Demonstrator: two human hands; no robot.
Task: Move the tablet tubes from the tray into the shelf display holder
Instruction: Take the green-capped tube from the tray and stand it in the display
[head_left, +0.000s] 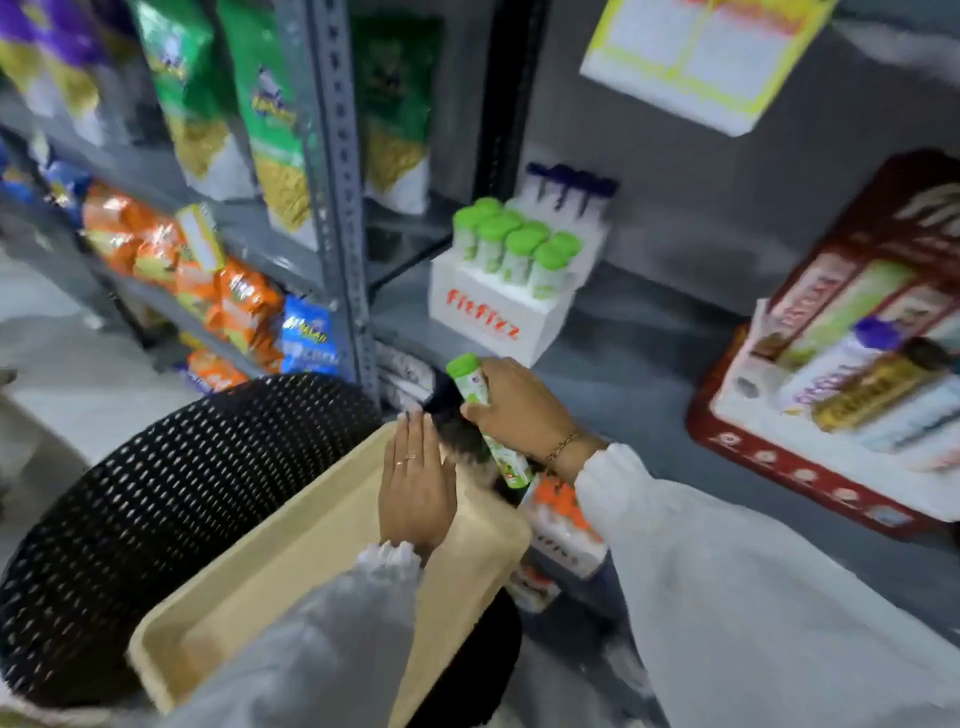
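A white display holder (493, 317) with red lettering stands on the grey shelf, holding several green-capped tubes (519, 244) in front and blue-capped tubes (571, 187) behind. My right hand (524, 410) grips a green-capped tablet tube (470, 382), tilted, just below and in front of the holder. My left hand (415, 483) lies flat, fingers together, on the far edge of the beige tray (291, 566). The tray's inside is mostly hidden by my arm.
The tray rests on a black woven stool (171, 499). A grey metal rack (337, 171) with snack bags stands to the left. A red display box (852, 384) of tubes sits at the right on the shelf. Orange-and-white packs (561, 525) lie below my right wrist.
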